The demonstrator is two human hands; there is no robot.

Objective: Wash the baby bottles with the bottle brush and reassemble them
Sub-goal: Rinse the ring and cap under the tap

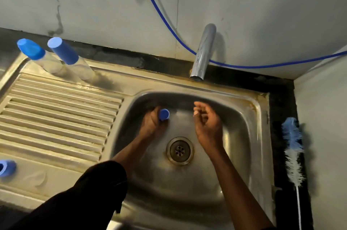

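Now we have both hands over the sink [249,115] basin, under the tap [203,51]. Our left hand [153,124] is closed around a small blue cap [164,114]; the cap sits at the fingertip end of that hand, its flat round end facing up and toward the basin's back wall, and the rest of it is hidden in the grip, so we cannot tell its long axis for sure. Our right hand [207,124] is open and holds nothing, fingers loosely curled, palm turned toward the left hand. The 2 hands are apart, with the drain [179,151] nearer us between the wrists.

At the back left corner of the drainboard [56,109], 2 bottles [71,60] stand side by side, each clear-bodied with a blue cap on top. In this wide view their long axes lean up and to the left, caps toward the wall. They are well apart from both hands.

Near the drainboard's front left edge lies a blue ring [7,167], cut off by the frame.

The brush [293,152] lies on the dark counter strip just beside the sink's right rim. Its long axis runs front to back, blue bristles toward the wall, white bristles and thin white handle toward us. It touches neither hand.

A blue hose [169,27] hangs along the wall behind the tap.
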